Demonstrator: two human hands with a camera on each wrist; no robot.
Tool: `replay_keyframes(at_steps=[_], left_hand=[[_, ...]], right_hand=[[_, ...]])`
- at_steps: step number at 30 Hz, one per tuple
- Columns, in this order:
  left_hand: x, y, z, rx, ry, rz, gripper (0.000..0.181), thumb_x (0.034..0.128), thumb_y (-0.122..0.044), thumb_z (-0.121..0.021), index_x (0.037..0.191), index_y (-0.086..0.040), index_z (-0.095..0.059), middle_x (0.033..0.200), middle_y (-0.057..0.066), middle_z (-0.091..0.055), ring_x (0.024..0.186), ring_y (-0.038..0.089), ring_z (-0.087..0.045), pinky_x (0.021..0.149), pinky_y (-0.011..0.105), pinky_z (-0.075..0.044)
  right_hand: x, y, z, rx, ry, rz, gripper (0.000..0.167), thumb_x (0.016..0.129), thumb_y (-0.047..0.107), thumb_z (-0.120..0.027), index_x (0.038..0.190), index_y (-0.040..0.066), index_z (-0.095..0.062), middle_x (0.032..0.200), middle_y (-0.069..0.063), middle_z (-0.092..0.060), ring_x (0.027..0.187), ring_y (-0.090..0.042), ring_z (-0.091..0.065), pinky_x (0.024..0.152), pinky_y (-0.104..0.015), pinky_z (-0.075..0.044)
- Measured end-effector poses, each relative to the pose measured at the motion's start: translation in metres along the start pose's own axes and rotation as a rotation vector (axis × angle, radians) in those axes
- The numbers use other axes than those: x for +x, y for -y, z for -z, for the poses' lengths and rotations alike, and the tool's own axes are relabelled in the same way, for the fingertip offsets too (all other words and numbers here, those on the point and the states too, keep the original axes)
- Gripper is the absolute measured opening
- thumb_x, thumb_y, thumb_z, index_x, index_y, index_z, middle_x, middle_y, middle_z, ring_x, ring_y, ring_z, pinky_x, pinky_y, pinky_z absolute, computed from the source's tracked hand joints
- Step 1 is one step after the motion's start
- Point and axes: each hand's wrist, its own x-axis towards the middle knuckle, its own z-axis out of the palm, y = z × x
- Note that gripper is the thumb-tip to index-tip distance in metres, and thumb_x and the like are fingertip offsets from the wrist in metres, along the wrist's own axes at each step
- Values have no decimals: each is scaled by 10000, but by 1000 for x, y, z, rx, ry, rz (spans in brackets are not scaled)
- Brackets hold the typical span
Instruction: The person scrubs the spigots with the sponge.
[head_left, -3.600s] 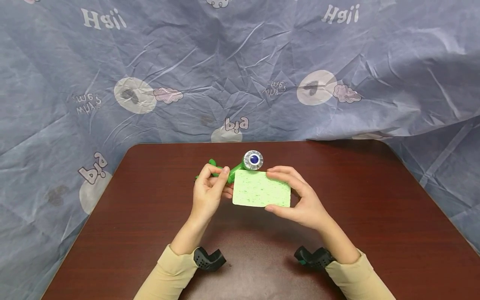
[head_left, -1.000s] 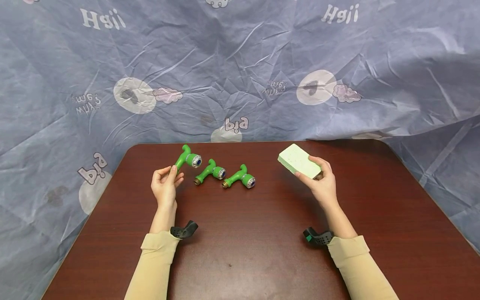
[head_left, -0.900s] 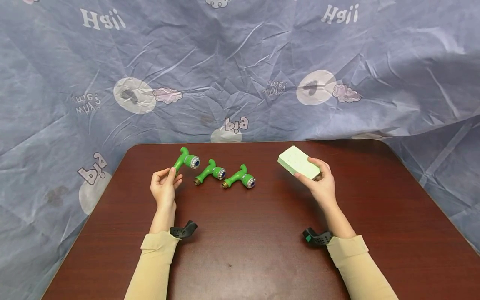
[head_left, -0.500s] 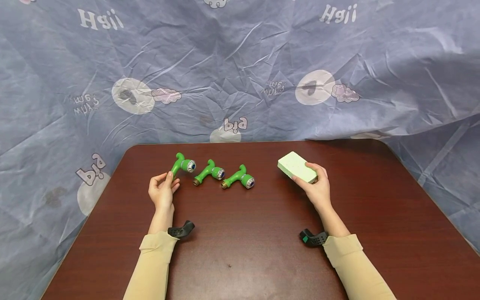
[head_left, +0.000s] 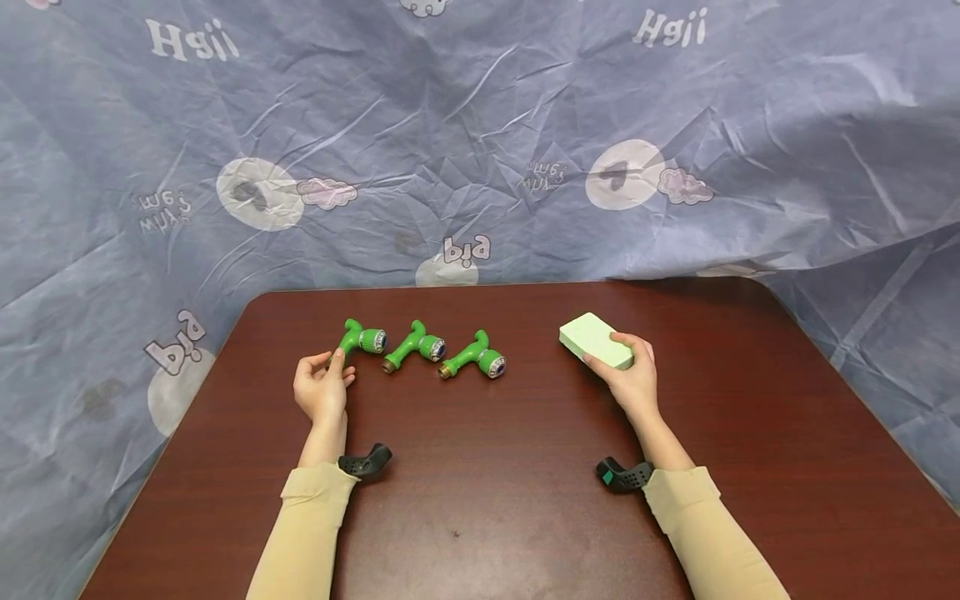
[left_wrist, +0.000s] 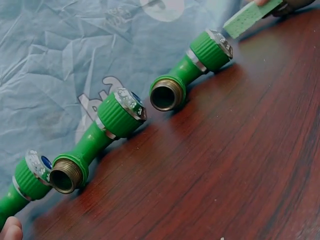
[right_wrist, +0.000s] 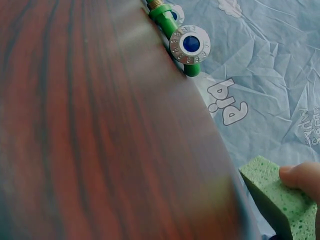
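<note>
In the head view my left hand [head_left: 321,390] pinches the near end of a green faucet [head_left: 350,337], the leftmost in a row of three. Its knob has a silver rim and a blue centre; the inlet end is hidden by my fingers. Beside it lie a middle faucet [head_left: 415,342] and a right faucet [head_left: 474,354], their brass threaded inlets toward me. My right hand [head_left: 633,379] grips a pale green sponge [head_left: 596,340] between thumb and fingers, right of the row. In the right wrist view the sponge [right_wrist: 280,197] shows a speckled face and the thumb on it.
The dark red-brown wooden table [head_left: 480,450] spreads under both arms. A wrinkled blue-grey cloth [head_left: 450,150] with printed shapes hangs behind its far edge. A black wrist mount [head_left: 365,462] sits on the left wrist, and another mount [head_left: 624,475] on the right.
Earlier the hands were together, the sponge against a faucet. They moved apart; since then my left hand lowered its faucet beside the other two, and my right hand lowered the sponge slightly.
</note>
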Motion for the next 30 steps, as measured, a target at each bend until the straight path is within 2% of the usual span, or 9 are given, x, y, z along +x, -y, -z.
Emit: replay_keyframes(at_steps=[6, 12, 17, 20, 22, 26, 28, 30], left_hand=[[-1, -2, 0, 125, -5, -5, 211, 872, -87, -669, 1025, 24, -576, 860, 191, -613, 526, 89, -639, 530, 226, -565], [2, -2, 1, 225, 1, -20, 227, 858, -118, -690, 1033, 8, -616, 853, 167, -630, 497, 81, -625, 506, 211, -556], [4, -3, 6, 306, 40, -7, 260, 847, -132, -705, 1073, -12, -658, 940, 155, -662, 480, 50, -610, 476, 173, -534], [5, -3, 9, 396, 81, -25, 311, 849, -173, -706, 1123, -36, -655, 995, 149, -675, 487, 77, -624, 440, 164, -514], [5, -2, 11, 500, 103, -79, 343, 852, -220, -703, 1151, -60, -652, 1011, 137, -680, 526, 144, -651, 499, 177, -520], [3, -4, 15, 705, 92, -276, 331, 849, -276, -685, 1122, -88, -673, 1005, 105, -688, 781, 262, -667, 715, 379, -503], [2, -9, 16, 745, 77, -383, 289, 852, -264, -673, 1075, -83, -690, 962, 94, -694, 826, 276, -645, 728, 448, -468], [0, -14, 17, 757, 78, -479, 242, 854, -243, -664, 1029, -81, -706, 909, 77, -699, 809, 260, -643, 702, 468, -470]], right_hand=[[-1, -2, 2, -72, -6, -44, 591, 716, 187, -817, 1215, 16, -550, 1279, -156, -412, 1149, -291, -406, 926, -380, -351], [-3, 0, 2, -215, 29, -65, 621, 710, 231, -812, 1227, 25, -534, 1268, -193, -419, 1152, -362, -385, 943, -474, -338], [-3, 2, 1, -310, 96, -61, 684, 708, 288, -812, 1262, 31, -504, 1303, -211, -391, 1195, -391, -327, 983, -533, -265], [-3, 6, 1, -348, 127, -63, 712, 720, 340, -800, 1283, 35, -487, 1331, -222, -370, 1213, -405, -295, 978, -565, -237], [-2, 8, 2, -369, 136, -62, 706, 741, 370, -777, 1290, 39, -482, 1345, -226, -359, 1226, -417, -270, 959, -584, -234], [-3, 13, 4, -403, 152, -36, 649, 798, 406, -712, 1290, 48, -486, 1379, -206, -344, 1279, -426, -202, 960, -607, -222], [-4, 15, 5, -407, 163, 4, 616, 827, 412, -680, 1289, 50, -496, 1395, -187, -344, 1310, -417, -178, 984, -616, -204], [-4, 18, 6, -401, 175, 59, 595, 847, 420, -657, 1289, 49, -507, 1404, -172, -349, 1325, -408, -173, 1001, -624, -184]])
